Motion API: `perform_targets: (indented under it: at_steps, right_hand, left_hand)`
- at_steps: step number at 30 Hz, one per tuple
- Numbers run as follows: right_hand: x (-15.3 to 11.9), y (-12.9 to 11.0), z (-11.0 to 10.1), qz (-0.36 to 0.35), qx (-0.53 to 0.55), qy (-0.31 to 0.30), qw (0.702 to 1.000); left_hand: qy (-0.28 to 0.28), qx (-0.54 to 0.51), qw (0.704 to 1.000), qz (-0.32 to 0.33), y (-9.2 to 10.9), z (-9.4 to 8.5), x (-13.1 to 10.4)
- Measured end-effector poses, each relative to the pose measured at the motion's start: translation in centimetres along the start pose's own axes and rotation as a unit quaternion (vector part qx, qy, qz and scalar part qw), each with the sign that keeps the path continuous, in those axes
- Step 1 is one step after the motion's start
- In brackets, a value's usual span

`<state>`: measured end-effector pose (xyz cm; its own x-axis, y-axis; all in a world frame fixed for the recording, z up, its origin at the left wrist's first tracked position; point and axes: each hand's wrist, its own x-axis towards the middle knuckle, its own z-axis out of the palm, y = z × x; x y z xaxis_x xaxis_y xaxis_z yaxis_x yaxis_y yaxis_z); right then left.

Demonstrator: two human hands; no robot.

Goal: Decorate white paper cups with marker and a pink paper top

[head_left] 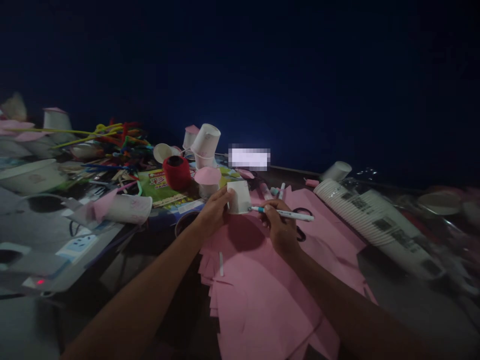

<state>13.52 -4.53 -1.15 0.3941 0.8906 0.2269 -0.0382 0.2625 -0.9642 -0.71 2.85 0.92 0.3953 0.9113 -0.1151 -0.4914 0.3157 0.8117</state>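
Observation:
My left hand (213,212) is closed round the left side of a white paper cup (239,197), which stands upside down, its wide rim towards the bottom. In my right hand (279,225) is a white marker (292,214) with a teal tip end, held like a pen. Its tip meets or nearly meets the cup's lower right side; which of the two I cannot tell. Beneath both hands lies a stack of pink paper sheets (262,290). Dark scissor handles (301,232) show beside my right hand, partly hidden by it.
Left of the cup are a red spool (176,173), a cup with a pink cone top (208,182) and a green packet (153,182). Colourful pipe cleaners (120,137) lie farther left, near a power strip (77,246). A wrapped stack of paper cups (367,215) lies on the right.

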Motion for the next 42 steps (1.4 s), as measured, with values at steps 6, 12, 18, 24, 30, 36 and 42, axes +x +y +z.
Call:
perform_targets:
  at_steps: [6, 12, 18, 24, 30, 36, 42]
  right_hand:
    - [0.1, 0.0, 0.0, -0.01, -0.024, -0.011, 1.0]
    - [0.0, 0.0, -0.1, 0.002, -0.03, -0.016, 0.999]
    - [0.1, -0.1, 0.0, 0.017, 0.034, -0.009, 0.999]
    - [0.8, -0.3, 0.5, -0.013, 0.138, 0.045, 0.989]
    - [0.5, 0.0, 0.8, -0.019, 0.124, -0.004, 0.992]
    - [0.1, 0.3, 0.6, -0.046, 0.102, -0.038, 0.993]
    - [-0.3, 0.0, 0.6, -0.075, 0.068, -0.034, 0.994]
  left_hand:
    - [0.0, -0.006, 1.0, -0.004, -0.1, -0.1, 0.1]
    - [0.006, 0.001, 1.0, 0.004, 0.0, -0.1, 0.0]
    - [0.002, 0.008, 1.0, -0.011, 0.0, -0.2, 0.0]
    - [0.018, 0.015, 0.999, -0.044, 0.3, -0.2, -0.4]
    - [-0.005, -0.019, 0.999, -0.039, 0.3, 0.1, -0.3]
    - [-0.028, -0.026, 0.999, -0.036, 0.2, 0.4, 0.0]
    - [-0.047, -0.018, 0.998, -0.027, -0.1, -0.1, 0.1]
